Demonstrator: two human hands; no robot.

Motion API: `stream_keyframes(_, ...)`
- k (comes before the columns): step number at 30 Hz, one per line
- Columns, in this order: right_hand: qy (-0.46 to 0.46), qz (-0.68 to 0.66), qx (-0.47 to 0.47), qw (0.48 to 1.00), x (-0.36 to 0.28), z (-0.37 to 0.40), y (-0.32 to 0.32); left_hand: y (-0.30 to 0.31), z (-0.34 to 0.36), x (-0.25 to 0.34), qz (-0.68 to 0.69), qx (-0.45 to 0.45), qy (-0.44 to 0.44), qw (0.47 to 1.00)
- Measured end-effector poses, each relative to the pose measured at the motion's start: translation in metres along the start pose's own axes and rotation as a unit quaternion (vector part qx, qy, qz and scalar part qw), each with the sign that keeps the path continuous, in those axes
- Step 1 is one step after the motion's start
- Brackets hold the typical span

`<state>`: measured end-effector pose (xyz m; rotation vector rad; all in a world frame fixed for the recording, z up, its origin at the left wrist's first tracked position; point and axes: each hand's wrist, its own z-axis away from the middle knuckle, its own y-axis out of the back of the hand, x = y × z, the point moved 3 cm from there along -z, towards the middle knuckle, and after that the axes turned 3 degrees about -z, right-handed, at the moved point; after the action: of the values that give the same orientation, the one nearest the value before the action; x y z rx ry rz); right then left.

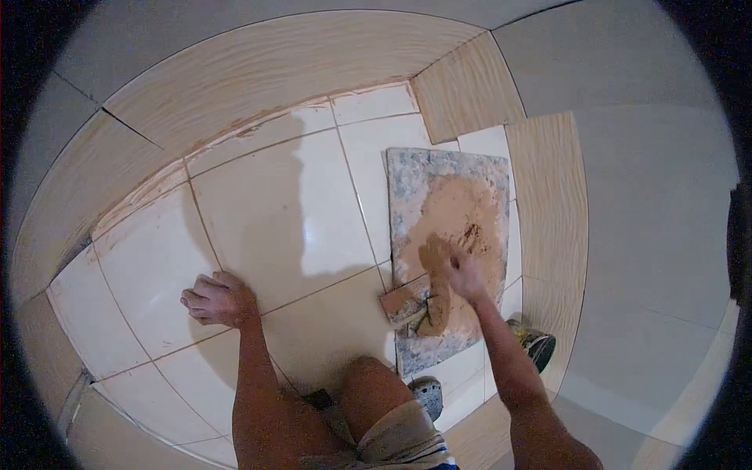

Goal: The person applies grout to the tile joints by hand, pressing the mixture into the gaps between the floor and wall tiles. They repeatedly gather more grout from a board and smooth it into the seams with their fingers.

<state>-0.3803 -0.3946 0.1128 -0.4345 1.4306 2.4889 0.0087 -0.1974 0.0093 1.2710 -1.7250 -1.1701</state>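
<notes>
My left hand [219,300] rests on the white tile floor [247,200], its fingers curled in under the palm and nothing showing in them. My right hand [465,277] is over a speckled grey board [410,166], fingers closed; what they hold, if anything, is hidden. Moist, tan-pink grout mix [454,200] covers much of the board, and a darker, wetter lump [435,307] lies just left of the hand. Against that lump is a flat rectangular float [405,301], smeared with the same mix.
Wood-patterned tiles [301,59] line the foot of the grey walls [642,211]. Reddish grout smears follow the far floor edge. A dark round container [537,348] stands beyond my right forearm, and a grey speckled object [427,395] is near my knee [372,384].
</notes>
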Motion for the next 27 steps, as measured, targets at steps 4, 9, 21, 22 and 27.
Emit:
stream_keyframes(4, 0.093, 0.256, 0.020, 0.962, -0.081, -0.118, 0.017, -0.002, -0.001, -0.002, 0.017, -0.034, 0.014, 0.999)
stream_keyframes(9, 0.152, 0.465, 0.067, 0.870, -0.122, -0.263, 0.019, -0.016, 0.003, -0.009, 0.035, -0.089, 0.028, 0.995)
stream_keyframes(21, 0.050, 0.416, -0.089, 0.904, -0.164, -0.263, 0.050, -0.021, 0.005, -0.010, 0.023, -0.043, 0.002, 0.999)
stream_keyframes(22, 0.051, 0.415, -0.090, 0.904, -0.164, -0.262, 0.045, -0.022, 0.005, -0.011, 0.022, -0.043, 0.001, 0.999)
stream_keyframes(27, 0.081, 0.364, 0.017, 0.928, -0.151, -0.260, 0.028, -0.023, 0.005, -0.009, 0.025, -0.041, -0.002, 0.999)
